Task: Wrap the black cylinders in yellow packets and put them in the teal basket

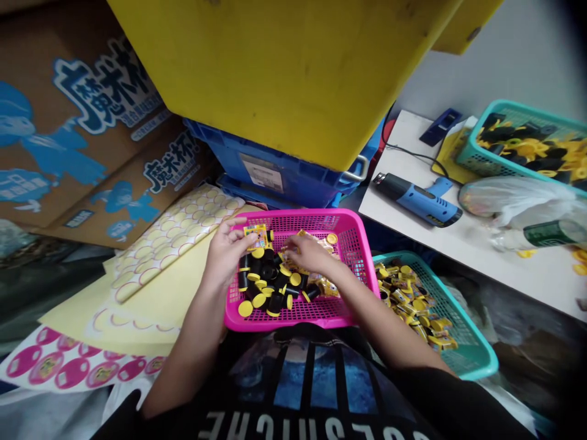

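**As the left hand and right hand are working in a pink plastic basket, a small yellow packet is being pinched**

While the person is leaning over the pink plastic basket, the left hand is holding the small yellow packet between its thumb and partly curled fingers, just above the basket's near corner. The right hand is reaching in with its fingers loosely bent and resting on a heap of yellow packets; whether it has hold of one, I cannot tell. Black cylinders and loose yellow caps are lying between the hands on the basket floor.

A teal basket full of yellow packets is sitting just beside the person's right arm. Pale yellow sticker sheets and a pink sticker sheet are spread beside the left arm, and cartons printed in blue are leaning behind them. A yellow bin is resting on a blue crate ahead. On a white table to the right, a blue heat gun is lying near a plastic bag, a green bottle and a second teal basket of black and yellow parts.
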`<state>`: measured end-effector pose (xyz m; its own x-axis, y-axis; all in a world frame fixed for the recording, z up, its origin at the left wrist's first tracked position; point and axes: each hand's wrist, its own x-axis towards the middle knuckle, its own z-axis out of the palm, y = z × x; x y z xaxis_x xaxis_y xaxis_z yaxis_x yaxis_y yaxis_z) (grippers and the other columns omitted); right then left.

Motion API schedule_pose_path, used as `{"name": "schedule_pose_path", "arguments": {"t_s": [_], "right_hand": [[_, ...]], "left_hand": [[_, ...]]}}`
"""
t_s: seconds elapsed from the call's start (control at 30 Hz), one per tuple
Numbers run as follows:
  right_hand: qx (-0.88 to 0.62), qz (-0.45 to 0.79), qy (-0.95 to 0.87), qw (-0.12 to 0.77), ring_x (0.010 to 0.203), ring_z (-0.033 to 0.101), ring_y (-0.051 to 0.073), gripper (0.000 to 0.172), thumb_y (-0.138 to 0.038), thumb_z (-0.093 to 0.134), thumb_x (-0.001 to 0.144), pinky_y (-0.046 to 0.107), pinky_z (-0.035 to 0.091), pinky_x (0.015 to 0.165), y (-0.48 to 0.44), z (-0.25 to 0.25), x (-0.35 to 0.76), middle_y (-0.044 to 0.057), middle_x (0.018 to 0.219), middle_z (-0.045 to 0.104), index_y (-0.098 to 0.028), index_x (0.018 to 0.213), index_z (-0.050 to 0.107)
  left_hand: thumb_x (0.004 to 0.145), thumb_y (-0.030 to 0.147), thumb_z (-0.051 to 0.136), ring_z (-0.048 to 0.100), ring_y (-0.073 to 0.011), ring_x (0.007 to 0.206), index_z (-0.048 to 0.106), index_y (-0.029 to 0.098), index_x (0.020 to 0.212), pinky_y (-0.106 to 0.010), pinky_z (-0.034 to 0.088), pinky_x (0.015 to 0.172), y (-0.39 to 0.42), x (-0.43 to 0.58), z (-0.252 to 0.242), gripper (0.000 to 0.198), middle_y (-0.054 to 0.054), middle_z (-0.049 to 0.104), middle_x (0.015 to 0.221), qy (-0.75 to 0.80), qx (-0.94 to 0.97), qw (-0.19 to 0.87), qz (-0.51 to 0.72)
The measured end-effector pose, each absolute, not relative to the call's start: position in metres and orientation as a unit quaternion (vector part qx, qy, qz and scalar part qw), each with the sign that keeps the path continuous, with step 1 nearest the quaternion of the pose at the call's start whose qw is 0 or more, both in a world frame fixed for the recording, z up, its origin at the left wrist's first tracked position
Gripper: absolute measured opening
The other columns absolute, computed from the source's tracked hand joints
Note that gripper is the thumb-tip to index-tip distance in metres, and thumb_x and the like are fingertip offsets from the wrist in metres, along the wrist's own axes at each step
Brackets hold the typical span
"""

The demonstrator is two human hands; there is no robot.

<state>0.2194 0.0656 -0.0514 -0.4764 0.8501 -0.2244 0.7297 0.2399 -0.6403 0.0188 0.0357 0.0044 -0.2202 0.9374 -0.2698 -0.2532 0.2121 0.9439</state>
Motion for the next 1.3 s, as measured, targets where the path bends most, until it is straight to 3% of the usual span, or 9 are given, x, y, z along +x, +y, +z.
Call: {"name": "schedule_pose_path", "arguments": {"t_s": [0.07, 0.13, 0.23, 0.37, 0.47, 0.6, 0.83, 1.0, 1.3], "right_hand": [[-0.467, 0.364, -0.804, 0.059, 0.101, 0.058, 0.025, 0.039, -0.011, 0.059, 0.076, 0.035, 0.045, 0.082, 0.065, -0.057, 0.201, 0.012, 0.107, 0.067, -0.016, 0.114, 0.06], [-0.451, 0.38, -0.806, 0.055, 0.102, 0.057, 0.024, 0.049, -0.005, 0.059, 0.071, 0.035, 0.045, 0.085, 0.065, -0.062, 0.192, 0.012, 0.109, 0.066, -0.017, 0.118, 0.057], [-0.446, 0.391, -0.802, 0.077, 0.099, 0.057, 0.025, 0.042, -0.007, 0.061, 0.07, 0.039, 0.044, 0.088, 0.065, -0.058, 0.2, 0.012, 0.106, 0.065, -0.016, 0.111, 0.06], [-0.458, 0.506, -0.691, 0.238, 0.092, 0.061, 0.021, 0.025, -0.024, 0.062, 0.08, 0.04, 0.048, 0.084, 0.058, -0.027, 0.229, 0.008, 0.103, 0.065, -0.018, 0.104, 0.062], [-0.431, 0.616, -0.544, 0.372, 0.09, 0.063, 0.017, 0.031, -0.032, 0.069, 0.078, 0.035, 0.05, 0.082, 0.048, 0.002, 0.239, 0.004, 0.105, 0.065, -0.023, 0.107, 0.061], [-0.401, 0.629, -0.475, 0.467, 0.085, 0.063, 0.015, 0.031, -0.032, 0.078, 0.07, 0.033, 0.05, 0.08, 0.039, 0.024, 0.233, 0.001, 0.097, 0.068, -0.024, 0.098, 0.066], [-0.395, 0.617, -0.454, 0.507, 0.081, 0.063, 0.015, 0.029, -0.035, 0.078, 0.071, 0.031, 0.052, 0.076, 0.037, 0.022, 0.222, 0.001, 0.086, 0.066, -0.023, 0.09, 0.06], [-0.425, 0.571, -0.472, 0.52, 0.077, 0.06, 0.014, 0.027, -0.036, 0.075, 0.074, 0.03, 0.05, 0.072, 0.033, 0.016, 0.223, 0.001, 0.085, 0.062, -0.023, 0.089, 0.057], [-0.419, 0.591, -0.427, 0.541, 0.076, 0.062, 0.014, 0.03, -0.036, 0.076, 0.072, 0.03, 0.052, 0.072, 0.027, 0.017, 0.222, 0.0, 0.081, 0.062, -0.023, 0.09, 0.055]], "left_hand": [[0.06, 0.029, 0.083, 0.068, -0.0144, 0.065, 0.062, 0.021, 0.108, -0.025, 0.055, 0.063, 0.034, 0.017, 0.008, 0.053, 0.003, 0.068, 0.067, 0.569, 0.326, 0.526, 0.542], [0.061, 0.032, 0.083, 0.069, -0.0154, 0.068, 0.068, 0.017, 0.101, -0.026, 0.055, 0.066, 0.031, 0.016, 0.011, 0.045, -0.001, 0.072, 0.072, 0.59, 0.332, 0.504, 0.536], [0.061, 0.032, 0.083, 0.07, -0.0168, 0.071, 0.073, 0.014, 0.085, -0.028, 0.056, 0.072, 0.026, 0.011, 0.012, 0.032, -0.005, 0.075, 0.079, 0.614, 0.314, 0.485, 0.538], [0.061, 0.032, 0.083, 0.071, -0.0185, 0.074, 0.075, 0.015, 0.085, -0.033, 0.057, 0.077, 0.022, 0.008, 0.006, 0.031, -0.007, 0.077, 0.082, 0.602, 0.305, 0.491, 0.551], [0.064, 0.032, 0.082, 0.071, -0.019, 0.079, 0.076, 0.015, 0.086, -0.032, 0.056, 0.079, 0.021, 0.015, 0.005, 0.028, -0.008, 0.077, 0.09, 0.587, 0.33, 0.507, 0.538], [0.067, 0.032, 0.079, 0.071, -0.0176, 0.08, 0.076, 0.018, 0.088, -0.03, 0.056, 0.079, 0.019, 0.031, 0.01, 0.026, -0.007, 0.077, 0.091, 0.587, 0.354, 0.503, 0.526], [0.071, 0.032, 0.077, 0.072, -0.0199, 0.09, 0.077, 0.02, 0.086, -0.031, 0.057, 0.08, 0.015, 0.046, 0.015, 0.02, -0.006, 0.077, 0.095, 0.571, 0.371, 0.462, 0.568], [0.071, 0.035, 0.077, 0.072, -0.0225, 0.089, 0.077, 0.02, 0.084, -0.032, 0.06, 0.07, 0.016, 0.051, 0.014, 0.02, -0.007, 0.077, 0.098, 0.569, 0.381, 0.452, 0.572], [0.066, 0.029, 0.08, 0.072, -0.0213, 0.089, 0.075, 0.019, 0.09, -0.036, 0.057, 0.085, 0.014, 0.059, 0.028, 0.026, -0.006, 0.076, 0.097, 0.539, 0.448, 0.463, 0.543]]}}
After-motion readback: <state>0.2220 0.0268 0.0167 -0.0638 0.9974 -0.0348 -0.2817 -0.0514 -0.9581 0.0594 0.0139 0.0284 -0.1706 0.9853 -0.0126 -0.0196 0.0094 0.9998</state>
